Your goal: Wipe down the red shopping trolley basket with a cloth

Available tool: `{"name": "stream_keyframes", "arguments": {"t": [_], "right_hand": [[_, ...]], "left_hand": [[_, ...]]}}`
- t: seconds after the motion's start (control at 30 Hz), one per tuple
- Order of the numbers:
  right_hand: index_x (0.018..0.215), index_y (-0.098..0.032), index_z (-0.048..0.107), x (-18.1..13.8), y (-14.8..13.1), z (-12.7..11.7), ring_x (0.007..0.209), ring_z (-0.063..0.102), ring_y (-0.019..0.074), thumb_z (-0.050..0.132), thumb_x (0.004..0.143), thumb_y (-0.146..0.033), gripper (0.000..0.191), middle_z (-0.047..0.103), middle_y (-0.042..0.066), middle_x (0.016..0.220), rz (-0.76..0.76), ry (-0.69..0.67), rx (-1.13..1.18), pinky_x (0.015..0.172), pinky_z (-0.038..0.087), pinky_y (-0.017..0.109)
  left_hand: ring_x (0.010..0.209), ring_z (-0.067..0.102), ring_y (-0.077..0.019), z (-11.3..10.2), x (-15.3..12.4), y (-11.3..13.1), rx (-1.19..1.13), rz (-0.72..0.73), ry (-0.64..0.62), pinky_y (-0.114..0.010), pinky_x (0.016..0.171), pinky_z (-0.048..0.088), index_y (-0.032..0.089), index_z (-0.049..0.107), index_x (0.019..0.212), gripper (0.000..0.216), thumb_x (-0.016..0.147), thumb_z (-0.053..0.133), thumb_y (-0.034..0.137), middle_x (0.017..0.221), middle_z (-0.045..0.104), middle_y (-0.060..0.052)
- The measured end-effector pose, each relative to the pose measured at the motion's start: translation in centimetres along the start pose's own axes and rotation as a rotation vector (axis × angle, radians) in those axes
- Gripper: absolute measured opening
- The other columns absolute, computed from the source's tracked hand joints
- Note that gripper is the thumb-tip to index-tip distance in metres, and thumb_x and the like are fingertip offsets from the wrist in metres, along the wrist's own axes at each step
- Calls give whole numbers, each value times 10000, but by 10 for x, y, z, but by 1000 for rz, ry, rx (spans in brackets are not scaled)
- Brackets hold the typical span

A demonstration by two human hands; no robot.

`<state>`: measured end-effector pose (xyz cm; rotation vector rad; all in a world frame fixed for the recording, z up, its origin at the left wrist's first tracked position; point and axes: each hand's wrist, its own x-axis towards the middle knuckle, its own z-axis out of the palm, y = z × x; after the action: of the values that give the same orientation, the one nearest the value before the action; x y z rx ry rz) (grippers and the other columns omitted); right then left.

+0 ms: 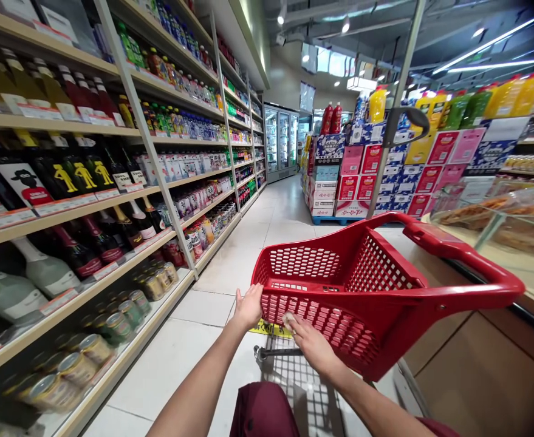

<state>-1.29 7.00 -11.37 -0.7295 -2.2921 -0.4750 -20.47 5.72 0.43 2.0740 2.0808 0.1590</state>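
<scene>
A red plastic shopping cart (394, 297) with perforated walls stands in front of me, its basket bare inside where I can see. My left hand (249, 306) grips the corner of the basket's end on the left, the thumb up and the fingers at the edge. Against the perforated side wall rests my right hand (314, 346), fingers closed on a small pale wad of cloth (288, 319) that touches the red plastic. Below the basket shows a lower grey rack (289, 370), and a yellow sign with dark writing (271, 328) is partly hidden behind my hands.
Shelves of bottles and cans (143, 243) line the left side. A glass-fronted counter (489, 224) with baked goods stands close on the right. Ahead are stacked drink cartons (353, 176), a metal pole (392, 121) and glass-door fridges (281, 139). A tiled aisle (271, 212) runs between.
</scene>
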Motion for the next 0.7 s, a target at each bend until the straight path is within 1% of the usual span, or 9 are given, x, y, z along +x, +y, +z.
{"name": "stream_keyframes", "arguments": {"t": [0.1, 0.17, 0.23, 0.33, 0.43, 0.5, 0.53, 0.6, 0.7], "right_hand": [[1132, -148, 561, 6, 13, -17, 1252, 348, 184, 330, 874, -99, 350, 509, 80, 1262, 43, 67, -2, 978, 407, 378], [1139, -125, 554, 11, 23, -27, 1272, 312, 204, 359, 870, -110, 333, 491, 100, 1277, 82, 97, -23, 1002, 379, 400], [1120, -131, 569, 7, 29, -31, 1247, 356, 194, 356, 868, -104, 331, 536, 94, 1230, 97, 91, -50, 986, 401, 382], [1115, -155, 574, -10, 32, -34, 1181, 440, 159, 318, 864, -72, 368, 587, 73, 1163, 78, 49, -68, 933, 453, 335], [1149, -150, 551, -17, 38, -44, 1214, 398, 181, 330, 864, -86, 366, 546, 82, 1217, 107, 66, -81, 947, 440, 358], [1148, -141, 552, -16, 45, -50, 1243, 354, 214, 365, 865, -123, 339, 516, 95, 1249, 164, 101, -105, 974, 408, 400], [1136, -142, 560, -17, 48, -51, 1239, 356, 220, 375, 865, -132, 329, 519, 97, 1245, 194, 108, -121, 976, 403, 406], [1097, -160, 587, -25, 50, -48, 1189, 418, 201, 362, 863, -119, 327, 567, 88, 1183, 242, 88, -147, 946, 431, 381], [1065, -195, 604, -39, 50, -45, 1105, 491, 164, 322, 859, -79, 367, 628, 59, 1079, 234, 44, -137, 881, 476, 329]], "left_hand": [[1328, 176, -183, 3, 3, 17, 42, 65, 13, -527, 1062, 11, 173, 257, 1347, 635, 723, 347, 101, 1442, 234, -70], [1337, 136, -167, 7, 5, 32, 60, 127, 11, -494, 1075, 20, 175, 228, 1359, 658, 717, 363, 122, 1455, 195, -42], [1338, 126, -169, 11, 7, 45, 77, 166, 7, -492, 1077, 44, 160, 218, 1363, 670, 711, 369, 133, 1455, 192, -41], [1335, 146, -184, 13, 9, 55, 101, 174, 21, -521, 1067, 49, 129, 225, 1359, 678, 696, 366, 114, 1447, 211, -70], [1328, 172, -195, 13, 13, 61, 119, 174, 42, -544, 1058, 29, 121, 249, 1348, 656, 701, 357, 109, 1436, 240, -90], [1333, 154, -186, 15, 14, 68, 125, 192, 50, -535, 1060, 28, 134, 244, 1350, 643, 715, 337, 104, 1444, 221, -78], [1336, 137, -175, 16, 14, 72, 128, 207, 51, -521, 1065, 36, 144, 233, 1355, 650, 715, 330, 94, 1450, 204, -65], [1340, 112, -160, 19, 14, 80, 134, 230, 46, -499, 1071, 55, 163, 207, 1366, 692, 693, 339, 70, 1458, 180, -43], [1338, 127, -172, 21, 13, 88, 143, 228, 46, -518, 1064, 56, 170, 207, 1366, 720, 672, 362, 59, 1453, 197, -50]]}}
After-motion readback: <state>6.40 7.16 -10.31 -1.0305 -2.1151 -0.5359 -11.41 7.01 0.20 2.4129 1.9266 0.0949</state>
